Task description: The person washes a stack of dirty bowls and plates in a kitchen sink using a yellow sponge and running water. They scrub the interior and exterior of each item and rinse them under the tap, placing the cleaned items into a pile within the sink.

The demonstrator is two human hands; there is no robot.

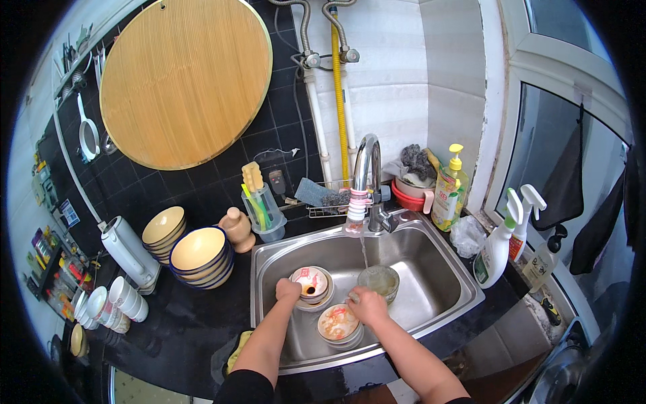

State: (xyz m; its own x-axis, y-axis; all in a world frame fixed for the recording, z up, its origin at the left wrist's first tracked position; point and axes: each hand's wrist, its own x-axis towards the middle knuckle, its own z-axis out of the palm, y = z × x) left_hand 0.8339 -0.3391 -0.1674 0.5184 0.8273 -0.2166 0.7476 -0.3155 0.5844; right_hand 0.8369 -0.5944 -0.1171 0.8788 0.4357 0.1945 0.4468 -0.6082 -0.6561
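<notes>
In the left part of the steel sink (431,316), my left hand (288,289) is closed on the left rim of a small white bowl with red patches (311,281), which sits on other stacked dishes. My right hand (369,306) has its fingers curled together beside the near-left rim of a glass bowl (379,281); what they pinch is hidden. From the chrome faucet (367,168) a thin stream of water runs into the glass bowl. Close below my right hand stands a stack of small dishes, its top dish (338,322) smeared orange-red.
Stacked cream bowls with blue rims (200,252), white cups (126,296) and a wooden pestle-like piece (237,229) stand left of the sink. A yellow-pump soap bottle (449,192), a crumpled plastic bag (469,236) and spray bottles (496,250) line the right side.
</notes>
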